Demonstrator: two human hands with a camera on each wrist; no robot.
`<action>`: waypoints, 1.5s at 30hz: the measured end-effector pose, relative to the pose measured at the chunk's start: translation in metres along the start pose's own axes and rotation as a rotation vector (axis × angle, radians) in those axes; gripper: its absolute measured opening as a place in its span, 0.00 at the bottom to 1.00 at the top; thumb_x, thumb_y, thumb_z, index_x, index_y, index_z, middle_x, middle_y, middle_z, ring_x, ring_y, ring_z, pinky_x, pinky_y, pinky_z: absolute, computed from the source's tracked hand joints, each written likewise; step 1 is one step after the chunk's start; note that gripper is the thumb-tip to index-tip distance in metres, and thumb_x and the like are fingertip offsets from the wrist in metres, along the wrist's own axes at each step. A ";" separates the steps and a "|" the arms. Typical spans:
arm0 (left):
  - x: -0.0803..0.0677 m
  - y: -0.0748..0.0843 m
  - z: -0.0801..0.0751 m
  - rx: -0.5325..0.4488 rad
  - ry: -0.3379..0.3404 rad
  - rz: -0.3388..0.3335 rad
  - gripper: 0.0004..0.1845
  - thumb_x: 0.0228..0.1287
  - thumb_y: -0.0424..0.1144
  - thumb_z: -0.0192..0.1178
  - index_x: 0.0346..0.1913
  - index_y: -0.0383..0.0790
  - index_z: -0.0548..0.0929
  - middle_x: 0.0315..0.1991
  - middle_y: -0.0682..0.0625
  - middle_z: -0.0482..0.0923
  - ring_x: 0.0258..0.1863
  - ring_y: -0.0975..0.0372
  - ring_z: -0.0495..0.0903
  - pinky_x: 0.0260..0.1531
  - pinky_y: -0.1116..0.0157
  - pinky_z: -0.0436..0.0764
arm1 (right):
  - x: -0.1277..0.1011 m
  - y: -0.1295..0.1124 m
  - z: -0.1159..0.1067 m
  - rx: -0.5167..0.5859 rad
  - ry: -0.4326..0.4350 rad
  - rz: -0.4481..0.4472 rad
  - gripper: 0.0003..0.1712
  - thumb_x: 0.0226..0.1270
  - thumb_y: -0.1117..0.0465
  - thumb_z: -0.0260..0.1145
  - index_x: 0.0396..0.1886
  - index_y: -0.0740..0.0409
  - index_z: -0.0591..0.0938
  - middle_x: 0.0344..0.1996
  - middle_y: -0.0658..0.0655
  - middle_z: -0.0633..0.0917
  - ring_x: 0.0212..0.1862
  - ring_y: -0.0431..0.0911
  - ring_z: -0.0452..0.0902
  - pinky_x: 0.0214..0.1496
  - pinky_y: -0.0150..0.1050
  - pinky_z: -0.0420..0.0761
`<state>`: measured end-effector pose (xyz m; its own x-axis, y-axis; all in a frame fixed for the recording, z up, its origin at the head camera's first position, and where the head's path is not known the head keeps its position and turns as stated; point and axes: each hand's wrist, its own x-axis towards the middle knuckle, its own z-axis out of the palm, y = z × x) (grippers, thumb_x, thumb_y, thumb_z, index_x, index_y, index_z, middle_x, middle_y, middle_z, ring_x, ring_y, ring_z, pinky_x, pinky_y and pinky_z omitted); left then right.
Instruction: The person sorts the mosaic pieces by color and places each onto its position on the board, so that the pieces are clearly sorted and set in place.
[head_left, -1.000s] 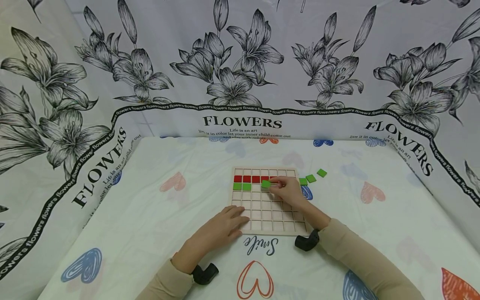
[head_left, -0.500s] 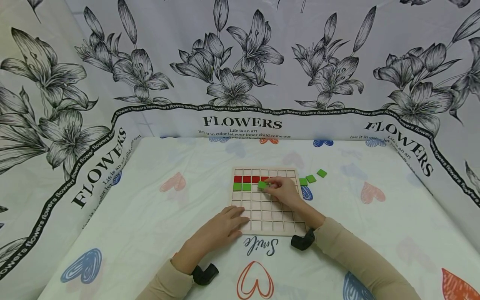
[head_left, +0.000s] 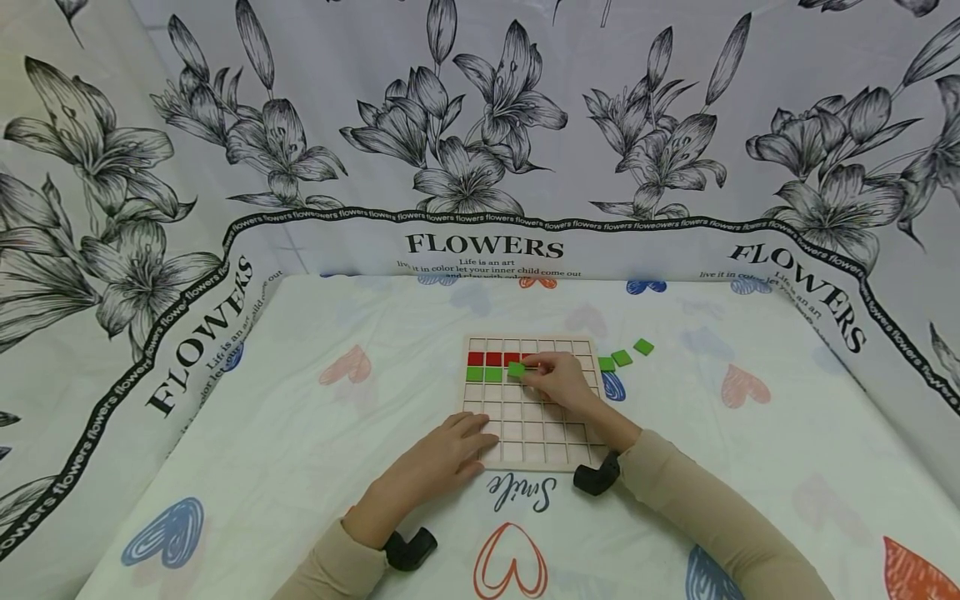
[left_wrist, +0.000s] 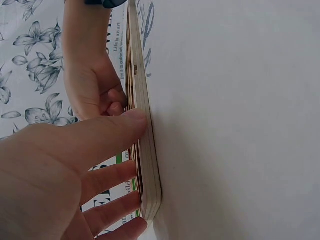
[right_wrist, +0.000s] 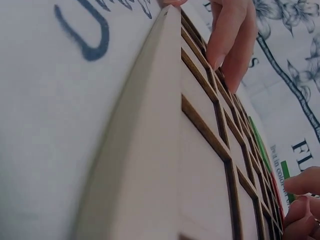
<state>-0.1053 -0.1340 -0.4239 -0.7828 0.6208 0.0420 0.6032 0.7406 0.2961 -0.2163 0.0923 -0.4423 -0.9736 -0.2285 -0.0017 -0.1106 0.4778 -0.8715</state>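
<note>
A pale wooden board (head_left: pixel 522 433) with a raised grid lies on the cloth. Between thumb and fingertips, my right hand (head_left: pixel 564 385) pinches a green square tile (head_left: pixel 516 369), held tilted close over the second row from the top filled with tiles. Two green tiles (head_left: pixel 483 374) sit in that row at the left, just below a row of red tiles (head_left: pixel 492 359) partly hidden by the right hand. My left hand (head_left: pixel 442 454) rests on the board's near left corner, fingers extended over the grid; in the left wrist view its thumb (left_wrist: pixel 112 132) touches the board's side edge (left_wrist: pixel 145 145).
Several loose green tiles (head_left: pixel 622 357) lie on the cloth past the board's far right corner. A white cloth (head_left: pixel 300 450) printed with hearts covers the table. Behind it hangs a flower-print curtain (head_left: pixel 570 50). Black devices (head_left: pixel 411 548) sit at both wrists.
My right hand has moved left along the board with the green tile, toward the two green tiles in the row. The left hand has stayed in place.
</note>
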 end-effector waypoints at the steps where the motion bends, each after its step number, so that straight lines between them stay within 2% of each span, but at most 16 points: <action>1: 0.000 0.000 0.000 0.001 0.001 0.000 0.19 0.67 0.41 0.59 0.60 0.45 0.79 0.67 0.43 0.71 0.68 0.48 0.69 0.66 0.52 0.74 | 0.001 0.000 0.000 -0.015 0.002 -0.003 0.17 0.60 0.66 0.67 0.50 0.64 0.84 0.15 0.50 0.74 0.15 0.39 0.63 0.20 0.30 0.65; 5: 0.000 0.000 0.000 0.002 0.004 0.003 0.19 0.67 0.41 0.59 0.60 0.45 0.79 0.66 0.43 0.72 0.67 0.48 0.69 0.66 0.52 0.74 | 0.002 0.000 0.001 -0.039 -0.009 0.005 0.17 0.60 0.66 0.68 0.50 0.64 0.84 0.17 0.52 0.77 0.15 0.39 0.63 0.20 0.30 0.65; 11: 0.001 -0.001 0.001 0.007 0.011 0.009 0.19 0.66 0.40 0.60 0.59 0.45 0.79 0.66 0.42 0.72 0.67 0.48 0.70 0.66 0.52 0.74 | 0.005 0.001 0.002 -0.046 -0.029 0.027 0.17 0.61 0.65 0.68 0.50 0.63 0.84 0.16 0.50 0.77 0.15 0.40 0.64 0.19 0.31 0.66; 18: 0.001 -0.001 0.002 0.006 0.009 -0.001 0.19 0.66 0.40 0.59 0.59 0.45 0.79 0.66 0.43 0.72 0.68 0.48 0.69 0.66 0.52 0.74 | 0.005 0.000 0.002 -0.067 -0.030 -0.007 0.16 0.60 0.66 0.68 0.48 0.63 0.85 0.15 0.52 0.77 0.14 0.40 0.64 0.20 0.32 0.66; 32: 0.001 -0.001 0.001 0.001 0.006 0.001 0.19 0.66 0.40 0.59 0.59 0.45 0.79 0.66 0.42 0.72 0.67 0.48 0.69 0.66 0.51 0.74 | 0.004 -0.001 0.004 -0.098 -0.052 0.003 0.18 0.60 0.63 0.69 0.50 0.62 0.84 0.19 0.55 0.81 0.17 0.39 0.67 0.22 0.31 0.69; 45: 0.001 -0.002 0.002 0.006 0.009 0.007 0.19 0.66 0.40 0.60 0.59 0.44 0.79 0.66 0.42 0.72 0.67 0.48 0.70 0.66 0.51 0.74 | 0.003 -0.001 0.002 -0.078 -0.026 0.031 0.17 0.59 0.63 0.70 0.49 0.62 0.85 0.19 0.53 0.79 0.18 0.39 0.67 0.22 0.30 0.69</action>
<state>-0.1072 -0.1341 -0.4265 -0.7802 0.6233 0.0528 0.6093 0.7382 0.2897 -0.2183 0.0897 -0.4422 -0.9712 -0.2346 -0.0417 -0.0970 0.5492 -0.8301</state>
